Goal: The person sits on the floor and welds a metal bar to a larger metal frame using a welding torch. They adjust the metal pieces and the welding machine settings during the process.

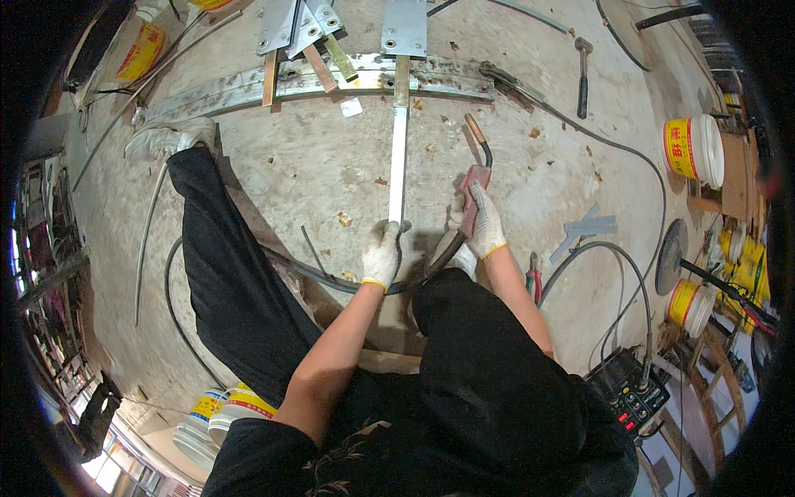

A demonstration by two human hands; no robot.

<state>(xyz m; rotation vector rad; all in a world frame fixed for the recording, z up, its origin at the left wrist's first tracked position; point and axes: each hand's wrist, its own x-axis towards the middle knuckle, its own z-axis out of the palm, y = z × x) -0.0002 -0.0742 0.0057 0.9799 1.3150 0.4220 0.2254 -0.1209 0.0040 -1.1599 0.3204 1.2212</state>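
My left hand (381, 255), in a white work glove, is closed round the near end of a long flat metal bar (398, 166). At its far end the bar runs up to a grey plate with bolt holes (404, 26), across a scorched metal rail (315, 81) lying on the floor. My right hand (489, 224), gloved too, grips the red-brown handle of a welding torch (474, 184). The torch's copper nozzle (474, 127) points up and away, right of the bar and apart from it. A thick black cable (445, 255) trails from the handle.
More plates with short bars (302, 29) lie at the far left of the rail. A hammer (583, 79), grey metal strips (584, 230) and pliers (534, 277) rest on the right. Beyond are a white-and-yellow bucket (694, 151) and a welding machine (633, 391). Cables cross the floor.
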